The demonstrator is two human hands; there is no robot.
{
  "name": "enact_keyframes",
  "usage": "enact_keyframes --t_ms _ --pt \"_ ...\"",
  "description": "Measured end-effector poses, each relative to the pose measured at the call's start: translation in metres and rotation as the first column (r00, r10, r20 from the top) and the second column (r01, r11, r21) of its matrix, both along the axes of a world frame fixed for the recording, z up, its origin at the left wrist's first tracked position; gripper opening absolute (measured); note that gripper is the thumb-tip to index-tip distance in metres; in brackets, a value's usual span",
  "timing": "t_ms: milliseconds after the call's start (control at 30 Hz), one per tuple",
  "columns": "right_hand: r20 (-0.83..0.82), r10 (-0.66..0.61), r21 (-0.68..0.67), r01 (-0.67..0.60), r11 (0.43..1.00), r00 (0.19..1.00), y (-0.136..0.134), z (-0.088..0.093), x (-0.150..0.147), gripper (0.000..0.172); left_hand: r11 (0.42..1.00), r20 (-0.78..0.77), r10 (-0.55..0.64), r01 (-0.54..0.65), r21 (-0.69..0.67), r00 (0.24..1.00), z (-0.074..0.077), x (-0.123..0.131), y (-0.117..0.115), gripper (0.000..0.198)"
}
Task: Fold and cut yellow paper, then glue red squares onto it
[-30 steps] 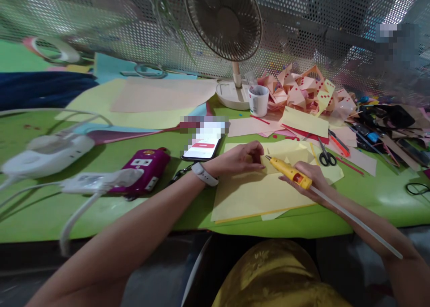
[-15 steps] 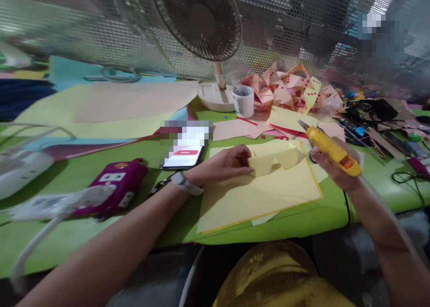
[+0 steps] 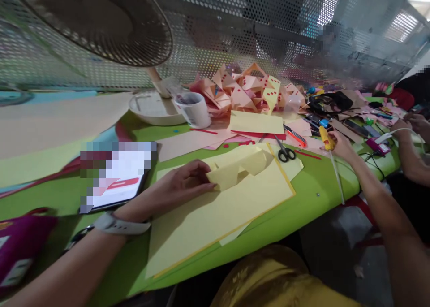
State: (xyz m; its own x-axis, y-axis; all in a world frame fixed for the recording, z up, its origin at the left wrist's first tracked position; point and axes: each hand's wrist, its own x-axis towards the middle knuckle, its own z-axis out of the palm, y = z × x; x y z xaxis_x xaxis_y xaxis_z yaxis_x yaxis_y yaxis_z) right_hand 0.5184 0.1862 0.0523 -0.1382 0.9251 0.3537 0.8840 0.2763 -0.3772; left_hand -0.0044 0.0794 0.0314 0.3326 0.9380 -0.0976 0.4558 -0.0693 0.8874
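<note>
The left hand [image 3: 186, 181] is pinching the folded yellow piece [image 3: 226, 175] over the near yellow sheet [image 3: 215, 222]; the right hand's [image 3: 340, 144] fingers are gripping the glue gun [image 3: 324, 138], farther right. Folds are showing; the piece is seemingly awaiting completion.

No text, label or number is legible

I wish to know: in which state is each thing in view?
Yellow paper strip: folded, held at one end
Glue gun: held, glue stick protruding
Left hand: pinching yellow paper strip
Right hand: gripping glue gun
Phone: screen lit
Scissors: lying, unheld
White cup: standing upright
Fan: standing, spinning unclear
</note>
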Motion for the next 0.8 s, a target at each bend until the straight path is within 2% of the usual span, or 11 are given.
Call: enact_keyframes --t_ms 300,400,500,633,700,800 --pt "-0.025 0.046 -0.213 -0.05 0.976 0.999 0.016 -0.009 0.025 0.077 1.0 -0.012 0.01 -0.011 -0.022 1.0 0.004 0.002 -0.003 0.046" --pt "0.006 0.114 -0.274 -0.107 0.956 0.994 0.018 0.0 0.032 0.078 1.0 0.012 -0.003 0.003 -0.021 1.0 0.005 0.004 -0.003 0.042" --pt "0.166 0.165 -0.217 -0.127 0.968 0.972 0.017 0.02 0.024 0.062 1.0 0.005 -0.012 0.012 -0.009 1.0 0.007 0.005 -0.003 0.043" --pt "0.236 0.106 0.047 -0.12 0.992 0.966 0.009 0.041 -0.027 0.03 0.999 -0.009 -0.022 0.022 0.025 1.0 0.008 0.005 -0.004 0.043" --pt "0.236 0.223 0.019 -0.233 0.972 0.946 0.004 0.042 -0.065 0.026 0.999 -0.008 -0.032 0.032 0.034 0.999 0.008 0.004 -0.004 0.043" --pt "0.331 0.395 -0.013 -0.414 0.91 0.857 0.006 0.033 -0.125 0.025 0.999 -0.001 -0.038 0.038 0.035 0.999 0.008 0.004 -0.004 0.043"
